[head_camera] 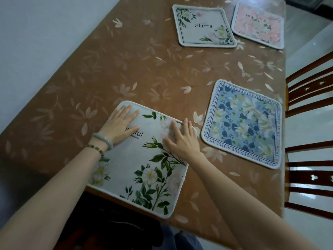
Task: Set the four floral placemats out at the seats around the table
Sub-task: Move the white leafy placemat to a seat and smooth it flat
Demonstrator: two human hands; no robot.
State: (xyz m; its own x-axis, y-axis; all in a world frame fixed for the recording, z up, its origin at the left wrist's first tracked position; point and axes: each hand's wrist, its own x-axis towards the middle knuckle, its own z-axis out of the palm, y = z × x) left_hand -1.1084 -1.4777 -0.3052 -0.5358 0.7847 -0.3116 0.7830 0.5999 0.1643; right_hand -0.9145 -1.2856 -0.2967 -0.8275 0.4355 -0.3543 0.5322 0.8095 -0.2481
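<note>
A white placemat with green leaves and white flowers (133, 165) lies at the near edge of the table, its near corner hanging slightly past the edge. My left hand (119, 126) rests flat on its far left part, fingers spread. My right hand (182, 139) lies flat on its far right corner, fingers spread. A blue floral placemat (243, 123) lies to the right, near the table's right edge. At the far end, a white placemat with script lettering (204, 26) lies beside a pink floral placemat (258, 26).
The table wears a brown cloth with a pale leaf pattern (126, 69). Two dark wooden chairs (310, 91) (310, 183) stand along the right side. A white wall (36, 33) runs along the left edge. The floor at right is glossy and pale.
</note>
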